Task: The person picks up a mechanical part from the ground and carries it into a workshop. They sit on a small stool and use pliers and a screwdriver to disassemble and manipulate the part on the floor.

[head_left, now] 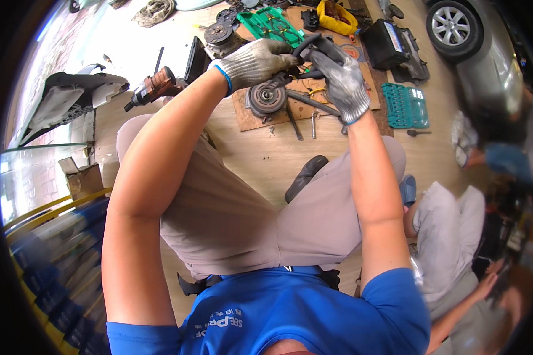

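Note:
My left hand (251, 62), in a pale knitted glove with a blue cuff, has its fingers curled on a black curved part (307, 42), perhaps a hose or handle. My right hand (340, 80), in a greyer glove, grips the same dark piece near its right side; the piece's exact shape is partly hidden. Below them, a round metal pulley assembly (265, 97) lies on a worn board (249, 121) beside a long dark bar (311, 102), a wrench (314, 124) and yellow-handled pliers (318, 93).
Around the board are a green tool case (263, 23), yellow tray (331, 18), black battery (382, 44), teal socket case (405, 106) and orange power tool (154, 89). A car wheel (450, 26) stands at upper right; another person's legs (438, 236) are at lower right.

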Motion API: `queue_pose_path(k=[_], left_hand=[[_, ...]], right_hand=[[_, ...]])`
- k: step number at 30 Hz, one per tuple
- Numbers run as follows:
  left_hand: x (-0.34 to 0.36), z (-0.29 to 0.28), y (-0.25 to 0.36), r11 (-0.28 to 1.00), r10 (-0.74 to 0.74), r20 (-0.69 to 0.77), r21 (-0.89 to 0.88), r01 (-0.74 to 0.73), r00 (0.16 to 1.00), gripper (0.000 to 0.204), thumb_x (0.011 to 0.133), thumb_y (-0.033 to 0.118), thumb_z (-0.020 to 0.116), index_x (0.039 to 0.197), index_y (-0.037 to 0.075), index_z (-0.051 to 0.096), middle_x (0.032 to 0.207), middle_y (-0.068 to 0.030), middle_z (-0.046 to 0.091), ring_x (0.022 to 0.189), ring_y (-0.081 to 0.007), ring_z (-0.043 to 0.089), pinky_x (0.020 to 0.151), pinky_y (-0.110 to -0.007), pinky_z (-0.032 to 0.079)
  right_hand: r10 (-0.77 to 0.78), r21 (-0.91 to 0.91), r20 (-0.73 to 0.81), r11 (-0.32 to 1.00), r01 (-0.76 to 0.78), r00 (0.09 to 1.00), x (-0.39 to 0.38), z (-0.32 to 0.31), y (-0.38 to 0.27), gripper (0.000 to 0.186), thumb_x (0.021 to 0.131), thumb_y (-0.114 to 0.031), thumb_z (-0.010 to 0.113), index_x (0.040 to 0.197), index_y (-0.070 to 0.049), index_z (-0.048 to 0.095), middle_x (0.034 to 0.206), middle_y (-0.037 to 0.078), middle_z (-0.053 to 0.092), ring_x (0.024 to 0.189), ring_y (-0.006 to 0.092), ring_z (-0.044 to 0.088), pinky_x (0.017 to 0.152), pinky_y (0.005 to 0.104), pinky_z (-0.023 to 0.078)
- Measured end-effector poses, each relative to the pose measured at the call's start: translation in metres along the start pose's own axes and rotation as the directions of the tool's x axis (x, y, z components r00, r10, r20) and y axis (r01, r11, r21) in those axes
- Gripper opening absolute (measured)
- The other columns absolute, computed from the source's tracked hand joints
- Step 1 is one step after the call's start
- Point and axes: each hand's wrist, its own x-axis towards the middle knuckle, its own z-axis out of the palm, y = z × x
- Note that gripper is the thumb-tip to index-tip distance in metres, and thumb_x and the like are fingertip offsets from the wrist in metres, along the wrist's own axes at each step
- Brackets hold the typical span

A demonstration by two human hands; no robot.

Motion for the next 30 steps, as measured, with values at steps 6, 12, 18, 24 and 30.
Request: queue_pose_path(k=[6, 12, 18, 24, 30], left_hand=[[0.001, 0.011, -0.026, 0.988, -0.014, 0.124, 0.156, -0.006, 0.992, 0.034, 0.103, 0.024, 0.056, 0.124, -0.002, 0.064, 0.113, -0.0127, 0.072, 0.101, -0.0168, 0.065, 0.096, -0.033, 0.05], [0.01, 0.02, -0.045, 0.985, 0.045, 0.106, 0.158, -0.062, 0.993, 0.032, 0.097, 0.025, 0.059, 0.115, 0.001, 0.07, 0.111, -0.0178, 0.072, 0.103, -0.0276, 0.068, 0.094, -0.037, 0.05], [0.038, 0.019, -0.071, 0.906, 0.222, 0.036, 0.362, -0.22, 0.974, 0.028, 0.089, 0.014, 0.057, 0.111, -0.002, 0.067, 0.106, -0.0242, 0.072, 0.098, -0.0361, 0.069, 0.088, -0.041, 0.053], [0.077, 0.023, -0.142, 0.412, 0.322, 0.177, 0.858, -0.306, 0.93, 0.02, 0.088, 0.008, 0.057, 0.104, 0.004, 0.069, 0.1, -0.0128, 0.071, 0.093, -0.0273, 0.069, 0.088, -0.034, 0.054], [0.078, 0.026, -0.126, 0.522, 0.285, 0.06, 0.827, -0.207, 0.957, 0.016, 0.086, 0.01, 0.058, 0.095, 0.005, 0.07, 0.096, -0.0096, 0.071, 0.091, -0.026, 0.068, 0.084, -0.034, 0.054]], right_hand=[[-0.014, 0.299, 0.207, 0.953, -0.05, 0.978, 0.019, 0.014, 0.005, 0.056, 0.094, -0.004, 0.065, 0.147, -0.003, 0.047, 0.128, 0.011, 0.063, 0.101, 0.0131, 0.064, 0.086, 0.027, 0.055], [0.195, -0.023, 0.225, 0.981, -0.195, 0.955, 0.025, 0.027, 0.0, 0.04, 0.093, -0.008, 0.069, 0.132, -0.001, 0.06, 0.11, 0.009, 0.071, 0.087, 0.0135, 0.068, 0.078, 0.0265, 0.057], [-0.223, -0.427, -0.202, 0.897, 0.119, 0.954, 0.037, 0.04, 0.082, 0.019, 0.092, -0.02, 0.07, 0.097, -0.001, 0.071, 0.09, 0.012, 0.071, 0.083, 0.0215, 0.067, 0.079, 0.0333, 0.053], [-0.155, -0.197, -0.197, 0.973, 0.116, 0.968, 0.044, 0.047, 0.113, 0.023, 0.094, -0.017, 0.067, 0.111, -0.001, 0.069, 0.107, 0.011, 0.069, 0.098, 0.0191, 0.066, 0.089, 0.0326, 0.052], [-0.236, -0.338, -0.152, 0.925, 0.174, 0.96, 0.041, 0.04, 0.113, 0.031, 0.095, -0.021, 0.07, 0.116, 0.0, 0.068, 0.111, 0.012, 0.068, 0.099, 0.0172, 0.064, 0.091, 0.0313, 0.051]])
